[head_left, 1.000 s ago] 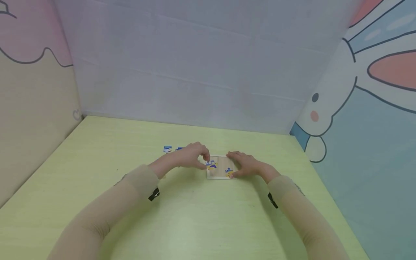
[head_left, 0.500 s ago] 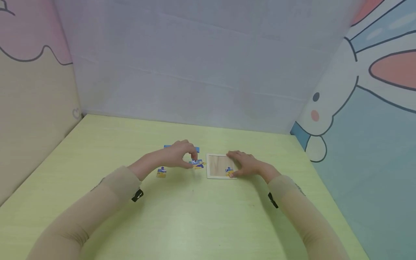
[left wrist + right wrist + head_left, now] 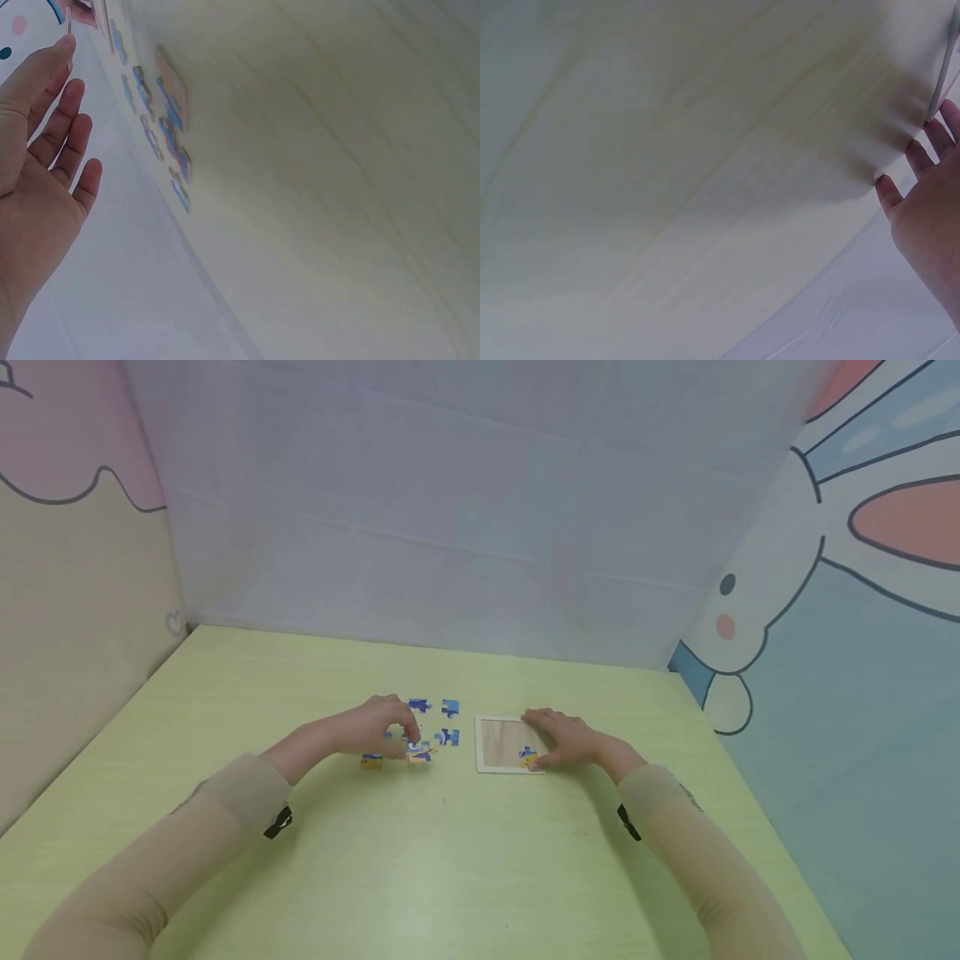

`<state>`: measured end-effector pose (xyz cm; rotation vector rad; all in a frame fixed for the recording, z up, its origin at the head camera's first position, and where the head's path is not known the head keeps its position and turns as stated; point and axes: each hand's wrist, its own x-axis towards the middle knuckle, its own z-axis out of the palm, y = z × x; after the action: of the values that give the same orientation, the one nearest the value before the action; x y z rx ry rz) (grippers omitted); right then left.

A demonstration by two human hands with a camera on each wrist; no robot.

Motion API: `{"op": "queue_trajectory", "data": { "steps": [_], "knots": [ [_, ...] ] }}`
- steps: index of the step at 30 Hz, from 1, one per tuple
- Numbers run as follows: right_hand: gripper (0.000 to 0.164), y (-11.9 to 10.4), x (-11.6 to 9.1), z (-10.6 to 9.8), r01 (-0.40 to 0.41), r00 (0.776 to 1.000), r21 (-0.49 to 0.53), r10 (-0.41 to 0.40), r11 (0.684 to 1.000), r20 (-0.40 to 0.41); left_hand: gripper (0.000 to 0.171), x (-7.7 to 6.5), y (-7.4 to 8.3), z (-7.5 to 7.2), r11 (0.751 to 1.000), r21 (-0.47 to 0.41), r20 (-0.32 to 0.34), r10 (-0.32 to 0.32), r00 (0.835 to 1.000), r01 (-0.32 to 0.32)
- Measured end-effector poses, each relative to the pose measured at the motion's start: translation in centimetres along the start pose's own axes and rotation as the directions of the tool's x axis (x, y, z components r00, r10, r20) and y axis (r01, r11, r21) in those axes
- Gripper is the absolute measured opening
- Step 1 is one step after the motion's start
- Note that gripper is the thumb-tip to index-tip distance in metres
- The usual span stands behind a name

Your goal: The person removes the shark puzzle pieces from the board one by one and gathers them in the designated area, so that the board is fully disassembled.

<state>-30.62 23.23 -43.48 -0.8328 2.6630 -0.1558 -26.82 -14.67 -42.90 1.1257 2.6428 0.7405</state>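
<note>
My left hand (image 3: 369, 727) pinches a jigsaw piece (image 3: 422, 753) with a blue, white and yellow print between thumb and index finger. In the left wrist view that piece (image 3: 69, 26) appears edge-on at the fingertips, raised over the table. To the right lies a shallow puzzle tray (image 3: 479, 745) with a white rim and bare wood inside. One blue and yellow piece (image 3: 527, 753) sits in its lower right corner. Fairly straight fingers of my right hand (image 3: 573, 742) rest along the tray's right rim, the thumb touching that corner piece.
Several loose jigsaw pieces lie left of the tray, among them a blue one (image 3: 450, 707), another (image 3: 448, 737) and a yellow one (image 3: 371, 762) partly behind the left hand. The pale yellow table (image 3: 450, 860) meets a plain back wall (image 3: 450, 527) and printed side walls.
My left hand has carried the jigsaw piece leftward, from over the tray's left side to among the loose pieces. The right hand and the tray have stayed in place.
</note>
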Motion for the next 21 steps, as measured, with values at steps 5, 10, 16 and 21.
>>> {"op": "queue_trajectory", "data": {
  "steps": [5, 10, 16, 21],
  "knots": [
    [0.092, -0.1, -0.1, -0.1, 0.001, 1.000, 0.013, -0.001, 1.000, -0.001, 0.017, -0.5, -0.7, 0.5, 1.000, 0.014, 0.019, -0.018, 1.000, 0.017],
    [0.092, -0.2, -0.1, -0.1, -0.005, 1.000, 0.001, 0.005, 1.000, 0.005, 0.016, -0.5, -1.1, 0.9, 0.999, 0.002, 0.029, -0.033, 0.999, 0.033],
    [0.092, -0.2, -0.2, -0.1, -0.002, 1.000, -0.005, 0.002, 1.000, 0.005, 0.016, -0.5, -1.7, 1.2, 1.000, 0.004, 0.040, -0.029, 0.999, 0.029],
    [0.092, -0.2, -0.2, -0.2, -0.007, 1.000, -0.001, 0.007, 1.000, 0.012, 0.017, -0.4, -2.0, 1.4, 0.999, 0.012, 0.051, -0.047, 0.998, 0.047]
  ]
}}
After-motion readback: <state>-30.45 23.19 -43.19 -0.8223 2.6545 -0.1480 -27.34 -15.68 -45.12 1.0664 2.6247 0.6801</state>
